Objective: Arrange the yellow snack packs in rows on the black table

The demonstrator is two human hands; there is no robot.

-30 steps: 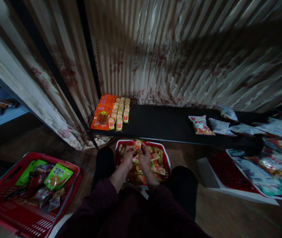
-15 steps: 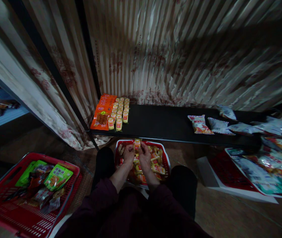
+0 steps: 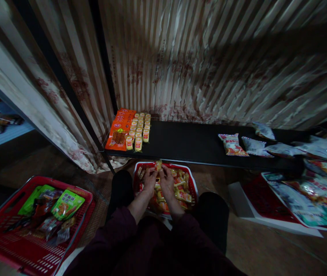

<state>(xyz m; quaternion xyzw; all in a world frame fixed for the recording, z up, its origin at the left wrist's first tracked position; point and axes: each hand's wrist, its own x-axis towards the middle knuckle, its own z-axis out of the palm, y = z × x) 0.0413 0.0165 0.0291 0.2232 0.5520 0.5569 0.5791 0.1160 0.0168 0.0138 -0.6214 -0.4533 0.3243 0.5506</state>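
Note:
Between my fingertips, over the far part of the red basket (image 3: 194, 183), is a small yellow snack packet (image 3: 158, 165). My left hand (image 3: 150, 179) grips its left side and my right hand (image 3: 166, 180) its right side, both with closed fingers. Many similar yellow packets (image 3: 183, 195) fill the basket between my knees, partly hidden by my hands and forearms. Beyond, on the black shelf (image 3: 183, 142), rows of the same yellow packets (image 3: 138, 143) stand beside flat orange snack bags (image 3: 120, 128).
White and red snack bags (image 3: 234, 145) lie along the shelf's right part. On the floor at left is a red basket (image 3: 13, 245) with green pouches (image 3: 68, 205). A heaped basket (image 3: 267, 199) stands at right. A black post (image 3: 103, 57) rises at the shelf's left end.
The packet in my fingers has turned, from showing its label face to showing a narrower side. My hands stay almost in the same place over the basket.

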